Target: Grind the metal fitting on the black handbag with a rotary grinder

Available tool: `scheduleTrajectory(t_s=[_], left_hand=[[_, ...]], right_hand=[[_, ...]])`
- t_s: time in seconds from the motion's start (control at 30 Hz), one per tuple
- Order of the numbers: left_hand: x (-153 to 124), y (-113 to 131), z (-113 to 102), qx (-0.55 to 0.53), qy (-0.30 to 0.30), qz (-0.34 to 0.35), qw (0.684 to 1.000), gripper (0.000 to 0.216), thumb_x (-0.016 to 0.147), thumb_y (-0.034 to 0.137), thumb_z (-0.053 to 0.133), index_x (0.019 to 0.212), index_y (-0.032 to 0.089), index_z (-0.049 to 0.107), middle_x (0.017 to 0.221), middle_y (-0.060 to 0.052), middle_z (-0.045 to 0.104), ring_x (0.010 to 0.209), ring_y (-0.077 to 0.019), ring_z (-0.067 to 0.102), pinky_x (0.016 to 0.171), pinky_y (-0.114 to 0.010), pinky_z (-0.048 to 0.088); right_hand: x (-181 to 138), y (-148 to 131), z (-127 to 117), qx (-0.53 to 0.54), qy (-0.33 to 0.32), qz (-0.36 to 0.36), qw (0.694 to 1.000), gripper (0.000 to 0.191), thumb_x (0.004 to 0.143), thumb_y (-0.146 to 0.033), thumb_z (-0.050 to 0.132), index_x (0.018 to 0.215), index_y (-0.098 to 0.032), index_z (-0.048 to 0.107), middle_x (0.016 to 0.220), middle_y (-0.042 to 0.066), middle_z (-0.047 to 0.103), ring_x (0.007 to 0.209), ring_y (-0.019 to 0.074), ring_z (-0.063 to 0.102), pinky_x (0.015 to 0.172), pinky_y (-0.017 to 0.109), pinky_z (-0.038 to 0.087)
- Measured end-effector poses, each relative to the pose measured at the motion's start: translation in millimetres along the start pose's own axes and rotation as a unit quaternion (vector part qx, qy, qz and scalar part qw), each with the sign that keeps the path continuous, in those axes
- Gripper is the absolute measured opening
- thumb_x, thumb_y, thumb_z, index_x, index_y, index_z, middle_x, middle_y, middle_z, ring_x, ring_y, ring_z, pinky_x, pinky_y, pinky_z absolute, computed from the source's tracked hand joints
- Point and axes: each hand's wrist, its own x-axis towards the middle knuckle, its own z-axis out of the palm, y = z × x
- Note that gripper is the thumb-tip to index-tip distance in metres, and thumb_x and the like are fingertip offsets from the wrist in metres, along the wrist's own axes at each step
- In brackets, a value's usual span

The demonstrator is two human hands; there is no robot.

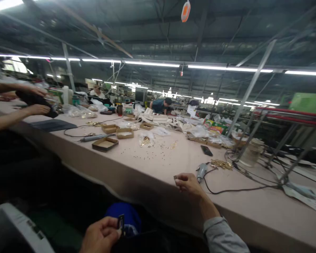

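On table edge, right hand tight around small bit; left hand around tag.

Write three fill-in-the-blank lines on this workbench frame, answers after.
1. The hand pinching the small dark piece is the person's ____ one.
2. The right hand rests on the beige ____.
3. The grey tool beside the right hand trails a black ____.
Missing words: left; table; cable.
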Motion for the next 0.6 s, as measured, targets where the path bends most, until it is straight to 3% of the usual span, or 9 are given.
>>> scheduleTrajectory(t_s=[0.1, 0.2, 0.37, 0.5, 0.6], left_hand=[[4.6, -7.4, 2.0, 0.011, 0.004, 0.015, 1.000, 0.023, 0.062, 0.034, 0.068, 0.074, 0.015, 0.070, 0.052, 0.002, 0.061, 0.049, -0.0125, 0.045, 0.056, -0.025, 0.029], [1.3, -6.7, 2.5, -0.002, 0.018, 0.007, 1.000, 0.018, 0.059, 0.029, 0.067, 0.070, 0.015, 0.067, 0.050, 0.003, 0.058, 0.048, -0.0118, 0.044, 0.054, -0.025, 0.028], [-11.9, 12.0, 6.1, -0.021, 0.041, -0.017, 0.999, 0.013, 0.057, 0.015, 0.063, 0.070, 0.015, 0.065, 0.053, 0.002, 0.061, 0.049, -0.0108, 0.046, 0.052, -0.024, 0.029], [-19.9, 25.9, 7.8, -0.013, 0.055, -0.028, 0.998, 0.013, 0.059, 0.005, 0.061, 0.068, 0.015, 0.065, 0.050, 0.005, 0.057, 0.047, -0.0085, 0.042, 0.050, -0.023, 0.026], [-22.7, 29.0, 7.2, -0.018, 0.056, -0.034, 0.998, 0.016, 0.060, 0.002, 0.061, 0.068, 0.015, 0.065, 0.050, 0.005, 0.058, 0.046, -0.0081, 0.042, 0.048, -0.023, 0.026]], right_hand=[[-11.7, -5.8, 23.5, 0.066, -0.027, -0.014, 0.997, 0.040, 0.070, -0.048, 0.082, 0.089, -0.012, 0.078, 0.071, 0.005, 0.067, 0.058, 0.0145, 0.058, 0.057, 0.027, 0.046], [-22.7, -14.6, 56.6, 0.119, -0.060, -0.035, 0.990, 0.034, 0.067, -0.042, 0.089, 0.085, -0.014, 0.082, 0.078, 0.007, 0.069, 0.070, 0.0175, 0.062, 0.066, 0.029, 0.049], [-43.0, -25.2, 109.3, 0.228, -0.156, -0.101, 0.956, 0.023, 0.072, -0.030, 0.090, 0.091, -0.018, 0.086, 0.113, 0.011, 0.069, 0.101, 0.0242, 0.064, 0.087, 0.033, 0.052], [-52.5, -24.9, 138.0, 0.183, -0.183, -0.148, 0.955, 0.017, 0.086, -0.034, 0.081, 0.094, -0.020, 0.087, 0.113, 0.012, 0.069, 0.108, 0.0263, 0.064, 0.090, 0.034, 0.050], [-56.7, -24.9, 153.8, 0.143, -0.174, -0.155, 0.962, 0.017, 0.087, -0.035, 0.082, 0.088, -0.019, 0.086, 0.107, 0.012, 0.070, 0.106, 0.0260, 0.065, 0.088, 0.033, 0.050]])
